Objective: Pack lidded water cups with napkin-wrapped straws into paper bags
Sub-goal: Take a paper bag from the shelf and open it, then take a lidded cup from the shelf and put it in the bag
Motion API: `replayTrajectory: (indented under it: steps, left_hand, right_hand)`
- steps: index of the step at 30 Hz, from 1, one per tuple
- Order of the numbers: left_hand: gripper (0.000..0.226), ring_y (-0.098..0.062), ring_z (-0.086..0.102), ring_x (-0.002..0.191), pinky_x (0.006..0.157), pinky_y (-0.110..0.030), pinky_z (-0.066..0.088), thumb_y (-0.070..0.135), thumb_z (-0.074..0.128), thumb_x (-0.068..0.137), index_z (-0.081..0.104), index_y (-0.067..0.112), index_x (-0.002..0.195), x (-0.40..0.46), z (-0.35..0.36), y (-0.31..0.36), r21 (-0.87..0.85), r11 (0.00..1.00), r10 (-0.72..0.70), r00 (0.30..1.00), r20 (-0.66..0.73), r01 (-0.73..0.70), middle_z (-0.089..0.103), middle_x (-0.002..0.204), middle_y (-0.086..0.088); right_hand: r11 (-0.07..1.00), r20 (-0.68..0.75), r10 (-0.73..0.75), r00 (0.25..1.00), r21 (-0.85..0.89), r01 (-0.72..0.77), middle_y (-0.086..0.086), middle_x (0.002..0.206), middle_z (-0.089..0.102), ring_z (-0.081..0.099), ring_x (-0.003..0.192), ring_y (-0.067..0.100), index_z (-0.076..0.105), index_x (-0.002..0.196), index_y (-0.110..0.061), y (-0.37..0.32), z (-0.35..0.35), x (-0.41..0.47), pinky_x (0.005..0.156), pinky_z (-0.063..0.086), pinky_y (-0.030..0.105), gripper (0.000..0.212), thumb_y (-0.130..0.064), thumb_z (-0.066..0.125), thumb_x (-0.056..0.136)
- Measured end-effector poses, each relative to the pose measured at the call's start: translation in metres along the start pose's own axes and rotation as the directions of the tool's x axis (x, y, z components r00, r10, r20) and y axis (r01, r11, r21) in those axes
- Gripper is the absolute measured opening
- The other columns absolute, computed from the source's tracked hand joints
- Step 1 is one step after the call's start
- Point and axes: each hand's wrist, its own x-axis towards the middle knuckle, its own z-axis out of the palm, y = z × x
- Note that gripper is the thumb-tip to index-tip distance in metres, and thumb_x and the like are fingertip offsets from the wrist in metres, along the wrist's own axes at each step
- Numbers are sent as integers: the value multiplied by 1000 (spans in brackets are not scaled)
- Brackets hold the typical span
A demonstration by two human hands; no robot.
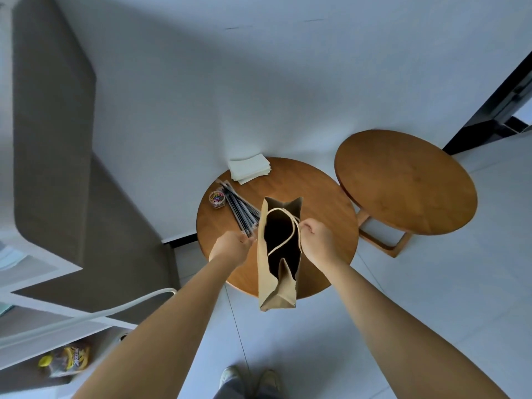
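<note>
A tall brown paper bag (265, 272) with cord handles stands open over the round wooden table (322, 203), its dark inside facing me. My right hand (318, 244) grips the bag's right rim by the handle. My left hand (231, 247) sits at the bag's left side, fingers curled at the rim beside the near ends of a bundle of dark straws (239, 205). A stack of white napkins (250, 167) lies at the table's far edge. No cup is in view.
A small clear pot of coloured paper clips (217, 199) stands left of the straws. A second round wooden table (406, 182) is to the right. A grey sofa (54, 145) fills the left. My shoes (250, 380) show on the pale floor below.
</note>
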Motion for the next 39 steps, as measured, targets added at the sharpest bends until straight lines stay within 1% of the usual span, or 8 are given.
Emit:
replayTrajectory:
  steps: [6, 12, 16, 22, 25, 31, 36, 39]
  left_hand:
    - [28, -18, 65, 88, 64, -20, 48, 27, 47, 99, 65, 12, 114, -27, -8, -1, -56, 997, 50, 997, -55, -53, 66, 99, -3]
    - [25, -21, 66, 85, 63, -22, 48, 29, 47, 98, 66, 13, 102, -59, -23, -10, -101, 991, 77, 989, -128, -91, 66, 90, -2]
    - [27, -18, 65, 80, 64, -22, 48, 30, 48, 98, 68, 13, 106, -91, -44, -21, -132, 983, 100, 971, -216, -131, 64, 87, 1]
    - [25, -12, 57, 84, 73, -20, 40, 26, 52, 96, 69, 13, 107, -168, -93, -76, -162, 965, 128, 908, -398, -207, 67, 95, 0]
    - [24, -15, 62, 94, 80, -23, 45, 26, 57, 93, 68, 13, 110, -208, -122, -122, -210, 958, 62, 860, -507, -193, 70, 103, -2]
    - [53, -18, 57, 109, 93, -33, 47, 33, 65, 87, 49, 11, 133, -255, -193, -166, -230, 951, 2, 747, -665, -207, 59, 123, -3]
    - [74, -21, 47, 126, 97, -29, 39, 40, 68, 84, 35, 9, 142, -250, -223, -151, -220, 951, 19, 753, -658, -216, 46, 140, -7]
    - [73, -20, 46, 127, 88, -23, 34, 36, 67, 85, 32, 7, 142, -241, -228, -141, -261, 941, 5, 777, -630, -217, 44, 141, -7]
  right_hand:
    - [993, -192, -48, 980, 98, 68, 4, 100, 62, 57, 86, 10, 59, 111, -9, -15, -7, -20, 62, 40, 10, 31, -24, 34, 102]
    - [935, -326, -348, 879, -185, 302, 3, 118, 59, 52, 110, 17, 56, 124, -8, -45, -16, -59, 78, 30, 8, 30, -17, 41, 99]
    - [824, -251, -567, 785, -174, 540, 11, 104, 64, 58, 99, 26, 62, 112, -1, -75, 10, -82, 86, 47, 29, 23, -7, 52, 92]
    - [646, -109, -764, 636, -119, 754, 11, 101, 65, 59, 95, 24, 63, 110, -2, -138, 63, -147, 76, 49, 29, 24, -10, 55, 89]
    - [587, -85, -809, 581, -91, 804, 11, 99, 65, 59, 94, 21, 64, 110, -2, -171, 86, -187, 76, 40, 18, 31, -18, 51, 87]
    - [492, -82, -870, 486, -109, 864, 15, 108, 59, 53, 104, 29, 59, 115, 2, -243, 123, -236, 84, 40, 25, 32, -12, 60, 86]
    - [481, -127, -876, 465, -165, 861, 19, 114, 56, 50, 106, 36, 58, 114, 3, -285, 126, -237, 86, 41, 34, 35, -12, 63, 83]
    - [466, -171, -883, 437, -210, 859, 20, 106, 58, 53, 96, 40, 61, 103, 3, -301, 127, -226, 83, 45, 40, 35, -18, 60, 75]
